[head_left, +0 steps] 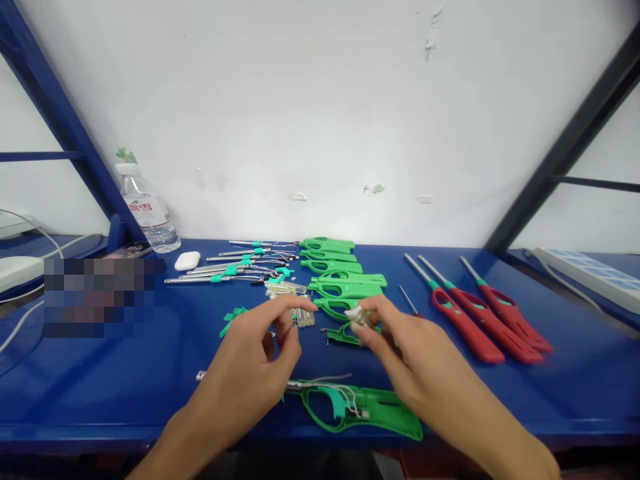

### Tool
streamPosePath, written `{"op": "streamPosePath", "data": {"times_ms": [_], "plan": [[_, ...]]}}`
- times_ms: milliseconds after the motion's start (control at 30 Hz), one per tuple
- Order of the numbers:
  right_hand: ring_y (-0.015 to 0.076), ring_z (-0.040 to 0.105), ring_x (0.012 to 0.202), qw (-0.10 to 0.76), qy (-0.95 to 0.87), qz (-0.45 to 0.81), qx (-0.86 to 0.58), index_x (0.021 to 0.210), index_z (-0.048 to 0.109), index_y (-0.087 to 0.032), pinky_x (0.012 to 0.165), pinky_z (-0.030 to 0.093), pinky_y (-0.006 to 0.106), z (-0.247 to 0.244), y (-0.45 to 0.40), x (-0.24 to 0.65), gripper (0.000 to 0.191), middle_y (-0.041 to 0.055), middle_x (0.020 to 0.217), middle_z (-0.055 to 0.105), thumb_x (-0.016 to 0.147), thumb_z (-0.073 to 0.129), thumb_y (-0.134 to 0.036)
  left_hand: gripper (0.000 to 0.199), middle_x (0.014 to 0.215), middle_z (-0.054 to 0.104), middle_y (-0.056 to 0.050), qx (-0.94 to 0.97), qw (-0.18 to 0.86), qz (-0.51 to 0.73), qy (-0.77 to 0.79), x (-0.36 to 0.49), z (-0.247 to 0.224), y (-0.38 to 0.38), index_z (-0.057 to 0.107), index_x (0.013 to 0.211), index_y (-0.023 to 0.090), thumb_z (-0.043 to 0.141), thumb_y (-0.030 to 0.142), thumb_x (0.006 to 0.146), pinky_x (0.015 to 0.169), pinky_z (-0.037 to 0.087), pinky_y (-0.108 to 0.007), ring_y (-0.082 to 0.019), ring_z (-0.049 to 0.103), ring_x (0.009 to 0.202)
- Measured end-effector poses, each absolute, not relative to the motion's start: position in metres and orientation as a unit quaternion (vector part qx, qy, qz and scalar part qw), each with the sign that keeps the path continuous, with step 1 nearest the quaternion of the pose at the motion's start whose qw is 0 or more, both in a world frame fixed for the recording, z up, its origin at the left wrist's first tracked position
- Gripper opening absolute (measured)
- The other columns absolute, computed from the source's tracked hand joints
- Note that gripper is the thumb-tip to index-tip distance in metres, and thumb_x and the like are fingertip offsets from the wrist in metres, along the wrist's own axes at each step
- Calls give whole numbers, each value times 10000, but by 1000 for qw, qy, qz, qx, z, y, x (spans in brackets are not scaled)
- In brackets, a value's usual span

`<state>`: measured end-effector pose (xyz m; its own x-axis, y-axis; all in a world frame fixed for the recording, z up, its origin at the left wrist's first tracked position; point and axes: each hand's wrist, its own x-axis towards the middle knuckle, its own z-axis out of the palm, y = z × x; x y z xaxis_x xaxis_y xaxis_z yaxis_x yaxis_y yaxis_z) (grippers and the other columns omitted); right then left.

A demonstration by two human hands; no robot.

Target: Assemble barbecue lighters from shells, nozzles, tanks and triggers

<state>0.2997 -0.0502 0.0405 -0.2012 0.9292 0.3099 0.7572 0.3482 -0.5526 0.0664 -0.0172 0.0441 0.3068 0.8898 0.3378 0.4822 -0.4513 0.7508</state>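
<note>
Reporter: What is being held above the blue bench?

Editor: A small whitish piece is being pinched between thumb and fingertips of the right hand, in front of the far row of green shells.

Reporter: And the left hand?

Editor: Its thumb and forefinger are being held apart near the clear parts. Nothing is being seen in that gap; what its curled fingers may be hiding cannot be told.

Reporter: How is the step best being handled?

Editor: A light, firm pinch is likely being called for, as so small a piece could be lost. At the near edge, white wires are being shown beside a teal trigger inside an uncovered green shell; they are best being left unjostled.
</note>
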Motion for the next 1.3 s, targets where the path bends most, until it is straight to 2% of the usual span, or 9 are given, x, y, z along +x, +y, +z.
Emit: {"op": "streamPosePath", "data": {"times_ms": [100, 167, 267, 400, 567, 733, 967, 1167, 1300], "plan": [[220, 652, 813, 288, -746, 153, -580, 1097, 474, -296, 678, 412, 341, 41, -51, 303, 129, -14, 957, 693, 1137, 405, -397, 346, 737, 507, 59, 797, 252, 333, 436, 67, 39, -18, 680, 1238, 245, 523, 182, 936, 550, 419, -251, -130, 471, 566], [225, 644, 834, 269, -755, 156, -578, 1077, 482, -293, 694, 414, 343, 40, -51, 304, 118, -18, 948, 683, 1115, 482, -404, 333, 815, 604, 29, 820, 230, 308, 424, 66, 38, -19, 688, 1215, 256, 509, 172, 946, 612, 464, -267, -146, 558, 629], [228, 667, 956, 233, -789, 171, -542, 1094, 575, -315, 780, 439, 340, 36, -52, 308, 126, -43, 1031, 711, 1031, 680, -347, 263, 1040, 719, -20, 847, 204, 275, 407, 58, 39, -20, 717, 1163, 287, 530, 223, 990, 782, 528, -300, -201, 685, 880], [226, 686, 1068, 190, -810, 203, -516, 1200, 673, -379, 901, 446, 349, 28, -52, 312, 281, -69, 1135, 745, 972, 760, -240, 225, 1235, 741, -13, 861, 228, 221, 397, 37, 39, -17, 748, 1180, 347, 663, 320, 974, 1018, 504, -331, -257, 676, 1186], [221, 684, 949, 161, -804, 221, -528, 1032, 728, -331, 797, 430, 328, 28, -47, 308, 141, -61, 990, 752, 971, 731, -203, 185, 1160, 749, 34, 854, 291, 125, 413, 23, 38, -10, 766, 1098, 360, 675, 254, 975, 969, 478, -280, -212, 687, 1113], [197, 628, 831, 156, -800, 213, -539, 883, 639, -265, 696, 358, 307, 34, -45, 301, 142, -53, 871, 696, 984, 700, -187, 181, 992, 759, 38, 851, 296, 120, 417, 29, 41, -8, 781, 959, 304, 675, 161, 926, 831, 459, -267, -192, 693, 934], [194, 633, 887, 155, -796, 245, -531, 1061, 696, -313, 758, 380, 297, 35, -46, 301, 110, -54, 969, 728, 979, 712, -242, 122, 960, 762, 69, 842, 285, 116, 443, 31, 37, -8, 742, 922, 299, 726, 182, 896, 773, 436, -266, -170, 676, 884], [177, 612, 784, 150, -800, 229, -535, 889, 674, -264, 678, 336, 297, 35, -46, 300, 101, -47, 854, 704, 985, 673, -231, 178, 948, 748, 99, 852, 273, 129, 428, 31, 28, -4, 724, 930, 326, 746, 154, 891, 763, 425, -264, -152, 661, 861], [180, 610, 786, 164, -797, 209, -543, 910, 646, -264, 674, 322, 294, 34, -46, 299, 96, -51, 855, 697, 972, 706, -221, 211, 961, 740, 95, 860, 260, 132, 419, 26, 22, -4, 721, 952, 334, 746, 132, 896, 787, 434, -274, -158, 670, 877]]}}
